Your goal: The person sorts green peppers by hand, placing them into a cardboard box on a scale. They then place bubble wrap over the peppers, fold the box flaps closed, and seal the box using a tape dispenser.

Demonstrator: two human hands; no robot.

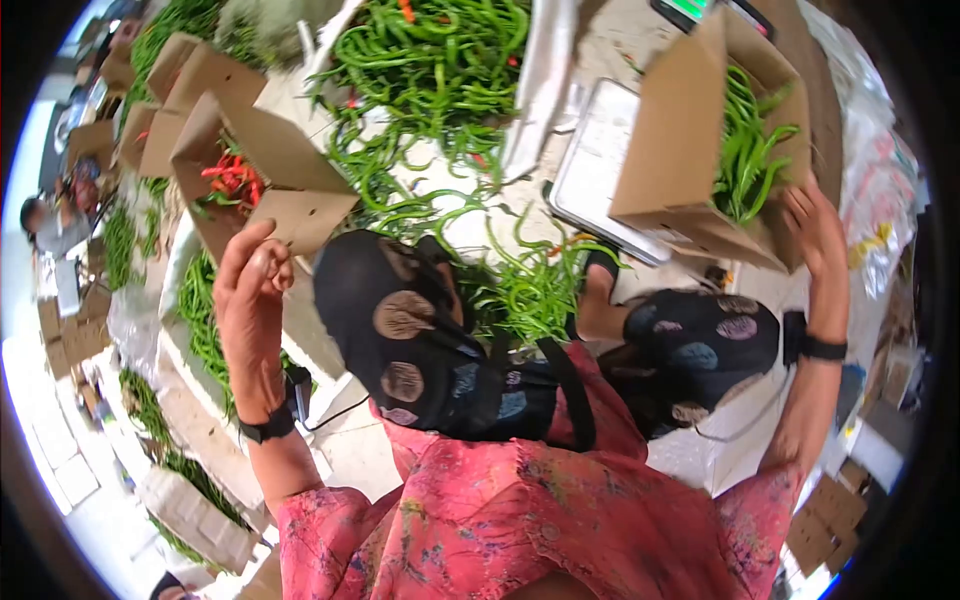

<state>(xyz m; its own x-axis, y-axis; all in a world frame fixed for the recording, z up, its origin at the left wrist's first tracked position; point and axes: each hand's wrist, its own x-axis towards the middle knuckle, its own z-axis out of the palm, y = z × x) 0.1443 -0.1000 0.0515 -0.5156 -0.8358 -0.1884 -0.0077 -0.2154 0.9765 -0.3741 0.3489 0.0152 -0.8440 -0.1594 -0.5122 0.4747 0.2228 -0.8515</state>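
Note:
My right hand is at the near right corner of an open cardboard box, its fingers over the box's edge. Long green chilies lie inside that box, which stands over the right side of a white flat scale. My left hand is raised in front of another cardboard box holding red chilies. Its fingers are curled in, with nothing visible in them. Between my feet lies a loose heap of green chilies.
A large pile of green chilies spreads over a white sack ahead. More cardboard boxes stand at the left. A person sits at the far left. Clear plastic sheeting lies along the right, and a green-lit display is at the top.

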